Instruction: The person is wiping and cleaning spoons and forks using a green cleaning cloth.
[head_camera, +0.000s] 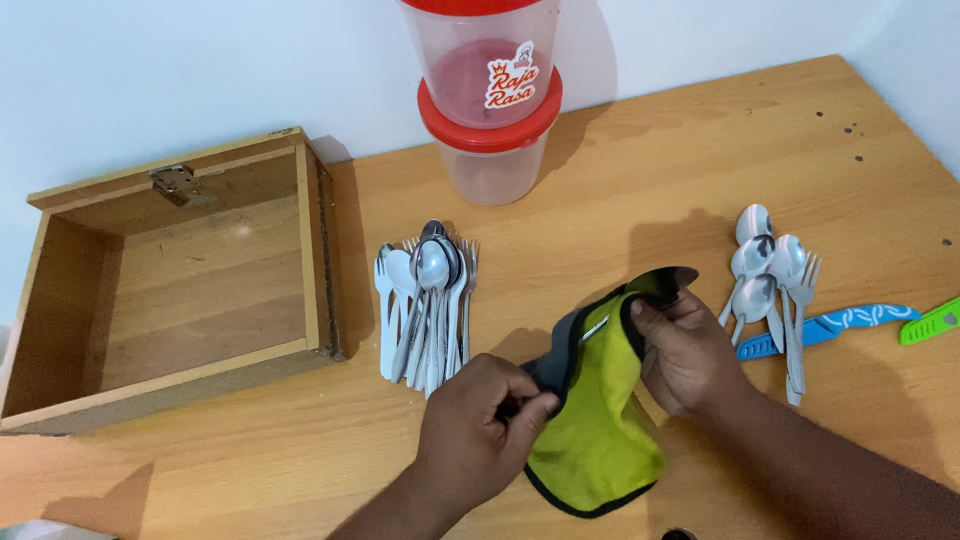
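A soft lime-green cloth with a grey reverse and a thin black bound edge (600, 420) is held above the wooden tabletop, near its front edge and roughly mid-width. It is folded — the green face shows toward the camera, the grey side curls out along its upper left. Its top edge is lifted and rolled over, while the lower rounded end hangs down and rests near the wood — limp, slightly creased.

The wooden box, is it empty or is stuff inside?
Empty. The wooden box lies open, only its bare bottom showing; the spoons and forks lie outside, beside it.
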